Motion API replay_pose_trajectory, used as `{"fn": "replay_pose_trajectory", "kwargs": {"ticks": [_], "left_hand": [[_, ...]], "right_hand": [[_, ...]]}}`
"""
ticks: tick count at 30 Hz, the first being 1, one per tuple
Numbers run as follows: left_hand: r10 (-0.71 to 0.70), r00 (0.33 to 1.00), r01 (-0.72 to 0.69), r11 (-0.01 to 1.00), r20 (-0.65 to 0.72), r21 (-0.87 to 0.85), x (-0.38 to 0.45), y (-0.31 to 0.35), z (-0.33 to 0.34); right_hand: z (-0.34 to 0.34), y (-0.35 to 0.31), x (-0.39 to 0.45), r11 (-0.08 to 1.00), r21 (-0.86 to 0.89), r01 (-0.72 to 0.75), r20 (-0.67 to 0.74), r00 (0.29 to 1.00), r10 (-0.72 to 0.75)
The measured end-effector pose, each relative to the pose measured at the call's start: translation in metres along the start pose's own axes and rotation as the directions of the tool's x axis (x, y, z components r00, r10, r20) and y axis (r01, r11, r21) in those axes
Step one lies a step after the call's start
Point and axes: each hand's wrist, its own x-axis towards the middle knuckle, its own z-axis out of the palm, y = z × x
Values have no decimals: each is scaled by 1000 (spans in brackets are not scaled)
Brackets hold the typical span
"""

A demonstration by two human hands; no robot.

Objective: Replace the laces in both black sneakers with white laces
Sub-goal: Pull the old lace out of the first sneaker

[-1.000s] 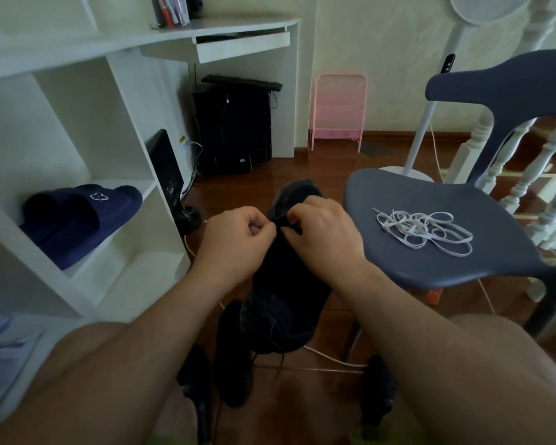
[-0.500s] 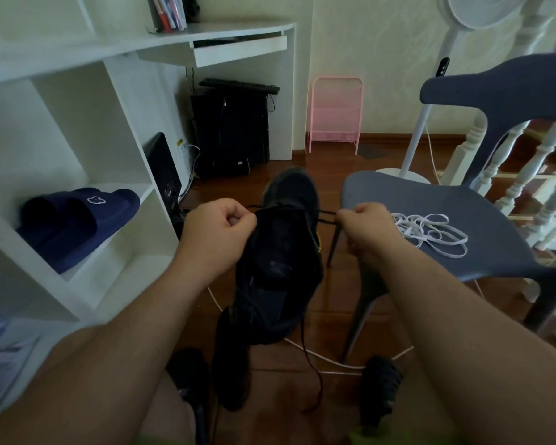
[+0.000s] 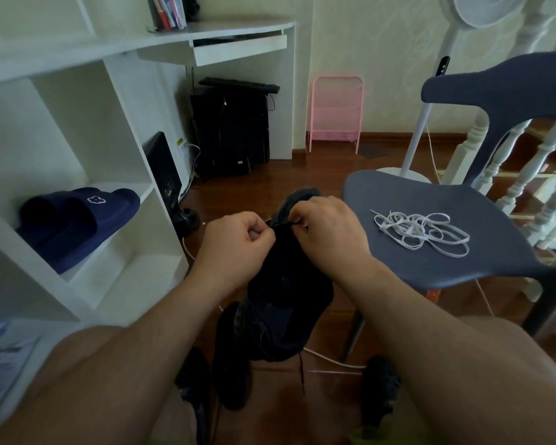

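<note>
- Black sneaker (image 3: 289, 284), one, held up between the person's knees above the floor, toe pointing away; a thin black lace (image 3: 301, 370) hangs from its near end.
- Left hand (image 3: 238, 242), fingers curled, pinching the black lace at the sneaker's upper eyelets.
- Right hand (image 3: 329, 234), fingers curled, pinching the lace at the same spot, just beside the left hand; fingertips of both nearly meet.
- Second black sneaker (image 3: 230, 354), one, standing on the floor directly below and partly behind the held one; detail too dark to read.
- White laces (image 3: 421, 232), one loose tangled heap, count of strands not readable, lying on the chair seat, well apart from the sneakers.
- Chair (image 3: 463, 261), one, grey-blue plastic, to the right of the hands; its seat bears the white laces.
- Floor (image 3: 328, 168), dark reddish wood, glossy; a white cable (image 3: 331, 359) runs across it under the sneaker.
- Shelf unit (image 3: 87, 130), one, white, at left, joined to a white desk with a pull-out tray.
- Slippers (image 3: 77, 223), one navy pair, lying in a shelf compartment.
- Computer tower (image 3: 231, 130), one, black, under the desk, with a black keyboard laid on top.
- Pink rack (image 3: 336, 114), one, against the pale wall.
- Standing fan (image 3: 424, 123), one, white, behind the chair.
- White balusters (image 3: 527, 165), several, at far right.
</note>
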Motion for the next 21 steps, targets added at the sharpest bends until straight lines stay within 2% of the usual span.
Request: {"fn": "replay_pose_trajectory", "kwargs": {"ticks": [1, 3, 5, 6, 7, 9, 11, 12, 14, 15, 17, 19, 21], "left_hand": [[-8, 1000, 8, 1000, -5, 3, 1, 0, -1], [-27, 999, 27, 1000, -34, 9, 3, -2, -5], [-42, 996, 42, 999, -79, -3, 6, -6, -11], [-49, 993, 48, 999, -106, -16, 8, -8, -15], [-57, 989, 54, 998, -133, -28, 9, -10, -18], [-70, 982, 65, 997, -173, -34, 11, -14, -22], [-80, 980, 75, 997, -181, -30, 11, -17, -22], [-84, 981, 81, 996, -176, -25, 10, -18, -21], [-92, 982, 91, 996, -164, -19, 9, -17, -18], [-97, 982, 95, 995, -160, -23, 9, -16, -17], [-99, 984, 95, 995, -147, -33, 10, -13, -13], [-87, 989, 84, 996, -118, -26, 8, -10, -9], [-71, 994, 69, 997, -78, -22, 6, -6, -3]], "right_hand": [[-2, 0, 1, 1000, 29, -9, 4, 1000, 9], [-9, 3, 2, 975, 166, -145, 25, 989, 143], [-18, 13, 3, 859, 345, -378, 56, 922, 384], [-21, 24, 3, 778, 390, -493, 80, 860, 505], [-23, 38, 2, 710, 378, -594, 119, 792, 599], [-26, 61, -2, 625, 229, -746, 259, 666, 700], [-25, 68, -6, 621, 115, -775, 338, 619, 709], [-23, 65, -6, 632, 140, -762, 346, 636, 690], [-23, 48, -4, 675, 318, -666, 290, 746, 600], [-22, 38, -3, 726, 392, -566, 232, 824, 517], [-16, 20, -3, 864, 381, -330, 150, 944, 294], [-7, 10, -5, 942, 297, -160, 131, 983, 126], [2, 7, -6, 967, 231, -108, 139, 987, 77]]}}
